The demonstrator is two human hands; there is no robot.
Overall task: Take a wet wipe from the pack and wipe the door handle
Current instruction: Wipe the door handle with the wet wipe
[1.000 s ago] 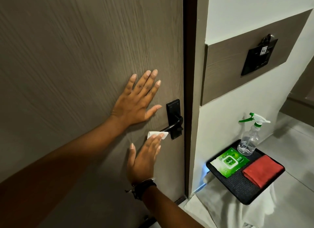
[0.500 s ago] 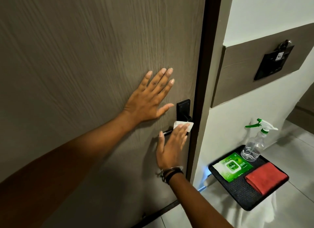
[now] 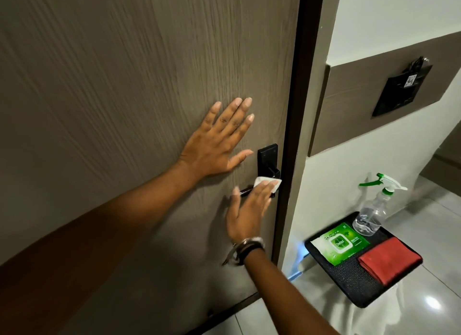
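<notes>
A black lever door handle sits on the grey-brown wooden door, close to its right edge. My right hand presses a folded white wet wipe flat against the lever near its pivot; its fingers cover most of the lever, and only the free end shows at the thumb. My left hand lies flat on the door just left of the handle plate, fingers spread, holding nothing. The green wet wipe pack lies on a black tray at the lower right.
On the tray, a clear spray bottle with a green and white trigger stands behind the pack, and a folded red cloth lies to its right. A dark door frame borders the door. A black wall holder hangs at the upper right.
My right hand has slid the wipe along the lever from its free end rightward to the pivot by the plate. The left hand stays flat on the door.
</notes>
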